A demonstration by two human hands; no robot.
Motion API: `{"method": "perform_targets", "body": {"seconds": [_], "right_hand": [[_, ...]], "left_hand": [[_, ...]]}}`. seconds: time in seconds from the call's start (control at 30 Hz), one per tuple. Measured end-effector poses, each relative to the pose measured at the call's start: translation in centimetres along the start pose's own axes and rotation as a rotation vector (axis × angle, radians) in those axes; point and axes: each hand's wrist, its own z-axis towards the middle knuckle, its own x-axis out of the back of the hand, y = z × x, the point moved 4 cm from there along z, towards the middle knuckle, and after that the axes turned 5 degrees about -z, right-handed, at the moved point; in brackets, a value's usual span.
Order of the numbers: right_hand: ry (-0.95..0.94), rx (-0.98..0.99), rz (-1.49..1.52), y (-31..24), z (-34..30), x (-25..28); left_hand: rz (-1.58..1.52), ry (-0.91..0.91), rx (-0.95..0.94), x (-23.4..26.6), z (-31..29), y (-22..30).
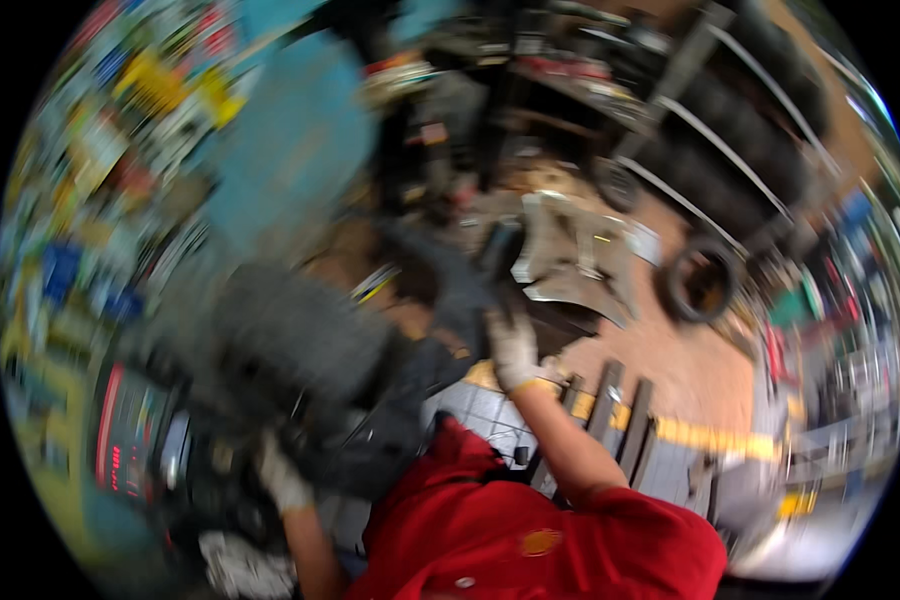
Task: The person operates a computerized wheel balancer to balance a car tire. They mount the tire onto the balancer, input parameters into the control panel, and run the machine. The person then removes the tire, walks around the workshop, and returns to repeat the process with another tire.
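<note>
Motion blurs the whole view. My right hand (513, 350), in a pale glove, reaches forward with its fingers stretched out at the edge of a large dark grey curved piece (440, 300); whether it touches that edge I cannot tell. Low on the left, my left hand (284, 478), also gloved, is beside a dark machine (235, 450); its fingers are smeared. A bulky dark grey rounded shape (295, 335) fills the space ahead of it, its kind too blurred to name. A panel with a red lit display (120, 455) stands left of this hand.
A white crumpled cloth (245, 565) lies at lower left. Dark metal bars (605, 405) extend over the tiles on my right. Beyond them a tyre (702, 280) lies by a rack of tyres (735, 150). Bent grey sheets (575, 250) are ahead, and cluttered coloured packages (150, 90) at far left.
</note>
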Motion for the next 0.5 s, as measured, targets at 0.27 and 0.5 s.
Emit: {"method": "perform_targets", "body": {"seconds": [0.27,0.5], "right_hand": [[-0.225,-0.154,0.244,3.2,2.6,-2.1],[-0.41,-0.208,0.108,4.2,7.1,-3.7]], "left_hand": [[-0.236,0.114,0.073,-0.7,-2.1,-1.7],[-0.453,0.05,0.072,-2.0,-0.5,-7.6]]}}
